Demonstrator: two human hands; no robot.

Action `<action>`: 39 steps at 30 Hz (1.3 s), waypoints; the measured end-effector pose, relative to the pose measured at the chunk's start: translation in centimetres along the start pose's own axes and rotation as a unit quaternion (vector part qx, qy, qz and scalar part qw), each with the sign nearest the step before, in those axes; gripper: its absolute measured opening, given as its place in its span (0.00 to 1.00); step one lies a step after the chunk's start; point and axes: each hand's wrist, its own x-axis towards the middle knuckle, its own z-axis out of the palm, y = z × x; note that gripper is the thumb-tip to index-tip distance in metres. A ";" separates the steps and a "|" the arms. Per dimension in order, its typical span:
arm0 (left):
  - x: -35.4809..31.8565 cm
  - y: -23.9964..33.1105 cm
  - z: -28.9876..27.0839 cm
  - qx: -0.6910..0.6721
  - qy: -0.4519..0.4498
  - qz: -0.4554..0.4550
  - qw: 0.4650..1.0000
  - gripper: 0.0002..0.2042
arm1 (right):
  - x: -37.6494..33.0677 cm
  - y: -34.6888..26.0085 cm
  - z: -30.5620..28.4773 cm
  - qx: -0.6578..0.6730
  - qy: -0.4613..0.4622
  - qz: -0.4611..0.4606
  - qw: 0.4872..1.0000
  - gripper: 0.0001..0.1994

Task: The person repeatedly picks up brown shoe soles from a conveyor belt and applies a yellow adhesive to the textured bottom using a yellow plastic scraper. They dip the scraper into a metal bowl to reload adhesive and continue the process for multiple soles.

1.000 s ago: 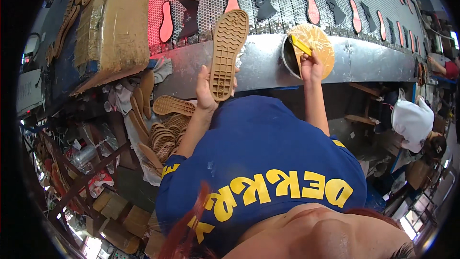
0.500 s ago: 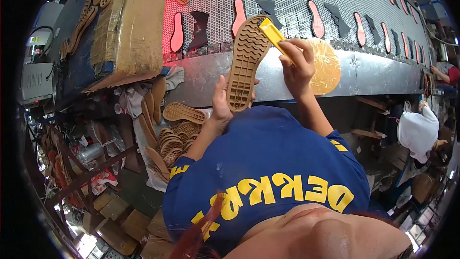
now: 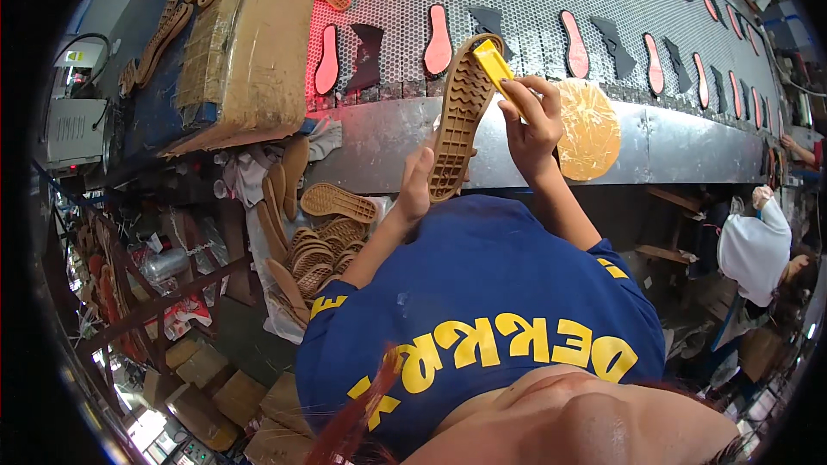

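Note:
A brown shoe sole (image 3: 461,112) stands tilted in front of my chest, its wavy and gridded tread turned toward me. My left hand (image 3: 416,185) grips it near the lower end, with the thumb on the near side and some fingers hidden behind. In my right hand (image 3: 534,125) is a yellow-handled brush (image 3: 493,62), pinched between thumb and fingers. Its dark tip lies against the upper rim of the sole; the bristles are mostly hidden.
Beyond my hands runs a mesh conveyor (image 3: 517,34) carrying pink insoles (image 3: 438,39) and black pieces (image 3: 368,56). A taped cardboard box (image 3: 267,43) stands at left. Brown soles (image 3: 323,250) are piled at lower left. A round yellowish pad (image 3: 590,129) sits on the metal edge at right.
My left hand has moved the sole slightly right and turned it more edge-on. The brush tip now overlaps the middle of the sole's upper end, still in my right hand.

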 end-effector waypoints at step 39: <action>2.9 1.7 -1.7 -0.192 0.036 -0.079 0.977 0.43 | -3.6 -3.8 -2.6 0.177 -0.278 -0.132 0.935 0.19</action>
